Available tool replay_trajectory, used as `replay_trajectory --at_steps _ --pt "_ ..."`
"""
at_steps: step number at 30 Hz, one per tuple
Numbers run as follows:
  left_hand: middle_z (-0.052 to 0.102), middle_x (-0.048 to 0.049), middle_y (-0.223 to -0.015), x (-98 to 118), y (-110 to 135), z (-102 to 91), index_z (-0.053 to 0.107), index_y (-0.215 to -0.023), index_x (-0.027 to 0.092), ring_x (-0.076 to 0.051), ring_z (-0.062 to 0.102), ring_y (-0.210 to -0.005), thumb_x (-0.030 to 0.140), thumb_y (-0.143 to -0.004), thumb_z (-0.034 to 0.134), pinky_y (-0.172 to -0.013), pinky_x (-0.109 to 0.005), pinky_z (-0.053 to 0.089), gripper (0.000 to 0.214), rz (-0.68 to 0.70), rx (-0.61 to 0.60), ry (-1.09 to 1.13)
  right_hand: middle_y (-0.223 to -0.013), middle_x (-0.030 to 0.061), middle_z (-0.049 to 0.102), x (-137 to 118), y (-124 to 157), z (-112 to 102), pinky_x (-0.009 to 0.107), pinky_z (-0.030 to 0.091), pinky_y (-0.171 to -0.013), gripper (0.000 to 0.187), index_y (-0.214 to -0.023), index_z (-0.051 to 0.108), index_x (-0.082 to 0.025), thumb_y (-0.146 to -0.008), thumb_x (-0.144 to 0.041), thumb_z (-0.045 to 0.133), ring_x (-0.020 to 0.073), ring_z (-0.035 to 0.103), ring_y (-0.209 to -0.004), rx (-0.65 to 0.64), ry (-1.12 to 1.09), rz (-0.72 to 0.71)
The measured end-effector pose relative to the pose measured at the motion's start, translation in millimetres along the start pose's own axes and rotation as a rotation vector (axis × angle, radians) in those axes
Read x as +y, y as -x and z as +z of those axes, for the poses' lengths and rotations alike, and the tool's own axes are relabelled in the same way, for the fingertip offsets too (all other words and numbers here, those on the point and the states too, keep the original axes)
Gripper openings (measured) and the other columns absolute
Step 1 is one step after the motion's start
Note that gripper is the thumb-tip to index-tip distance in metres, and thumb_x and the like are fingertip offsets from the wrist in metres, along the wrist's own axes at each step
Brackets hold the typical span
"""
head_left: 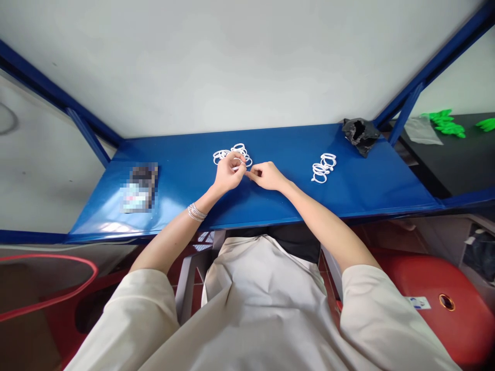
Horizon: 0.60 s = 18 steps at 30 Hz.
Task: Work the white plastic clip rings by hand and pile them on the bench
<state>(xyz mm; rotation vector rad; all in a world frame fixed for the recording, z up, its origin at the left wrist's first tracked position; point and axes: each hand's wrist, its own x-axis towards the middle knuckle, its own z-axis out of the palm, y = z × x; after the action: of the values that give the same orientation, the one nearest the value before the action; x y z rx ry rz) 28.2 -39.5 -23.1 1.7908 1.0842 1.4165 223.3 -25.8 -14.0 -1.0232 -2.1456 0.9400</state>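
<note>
My left hand (231, 172), with thin silver bangles on the wrist (197, 212), is raised over a tangle of white plastic rings (232, 152) on the blue table. Its fingers seem to pinch one white ring, partly hidden by the fingers. My right hand (266, 175) comes in from the right, its bunched fingertips almost touching the left hand's fingers. Anything between those fingertips is too small to tell. A second group of linked white plastic rings (323, 167) lies farther right, apart from both hands.
The blue padded tabletop (290, 198) has a pixelated flat object (139, 187) at left and a crumpled black bag (361, 135) at the back right. Green pieces (444, 123) and clear plastic (423, 130) lie on a dark surface beyond. A red seat (436, 304) stands below right.
</note>
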Motion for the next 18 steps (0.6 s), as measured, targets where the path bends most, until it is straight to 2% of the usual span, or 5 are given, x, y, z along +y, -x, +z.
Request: replay_trajectory --at_steps 6,11,14,16,18 --pt "0.052 0.0086 -0.06 -4.0 -4.7 -4.7 0.06 -0.1 0.025 -0.011 0.049 -0.052 0.041 -0.097 0.074 -0.06 -0.027 0.042 0.021 0.019 0.126 -0.17 -0.072 0.0037 0.073 5.9 -0.8 -19.6 0.033 0.042 -0.07 0.043 -0.075 0.068 -0.02 -0.103 -0.053 0.069 0.0172 0.059 -0.066 0.1 0.09 0.016" --pt "0.056 0.0075 -0.061 -4.1 -8.9 -8.1 0.061 -0.097 0.025 -0.012 0.053 -0.054 0.029 -0.094 0.074 -0.061 -0.027 0.045 0.014 -0.008 0.167 -0.219 -0.086 0.0082 0.076 24.6 3.2 -67.6 0.038 0.049 -0.082 0.023 -0.09 0.074 -0.02 -0.103 -0.039 0.069 0.0247 0.069 -0.082 0.318 0.323 0.158" --pt "0.054 0.0085 -0.059 -2.8 -9.0 -6.8 0.061 -0.095 0.025 -0.012 0.052 -0.053 0.021 -0.092 0.07 -0.062 -0.027 0.045 0.011 -0.014 0.168 -0.231 -0.099 0.0121 0.076 44.1 13.9 -104.7 0.05 0.05 -0.1 0.009 -0.099 0.073 -0.021 -0.096 -0.029 0.076 0.0329 0.07 -0.104 0.495 0.492 0.377" --pt "0.053 0.009 -0.058 -2.4 -8.7 -5.6 0.06 -0.095 0.025 -0.012 0.052 -0.053 0.018 -0.091 0.069 -0.064 -0.027 0.046 0.011 -0.013 0.165 -0.247 -0.112 0.0176 0.074 56.6 22.8 -126.6 0.061 0.044 -0.109 0.014 -0.098 0.069 -0.02 -0.09 -0.02 0.08 0.0388 0.067 -0.118 0.629 0.546 0.602" --pt "0.052 0.0089 -0.058 -3.3 -8.7 -5.0 0.06 -0.095 0.024 -0.012 0.051 -0.054 0.018 -0.092 0.068 -0.064 -0.028 0.046 0.011 -0.018 0.156 -0.259 -0.124 0.0248 0.072 65.2 30.2 -141.7 0.065 0.04 -0.112 0.025 -0.091 0.062 -0.021 -0.083 -0.011 0.084 0.0427 0.065 -0.127 0.643 0.517 0.829"
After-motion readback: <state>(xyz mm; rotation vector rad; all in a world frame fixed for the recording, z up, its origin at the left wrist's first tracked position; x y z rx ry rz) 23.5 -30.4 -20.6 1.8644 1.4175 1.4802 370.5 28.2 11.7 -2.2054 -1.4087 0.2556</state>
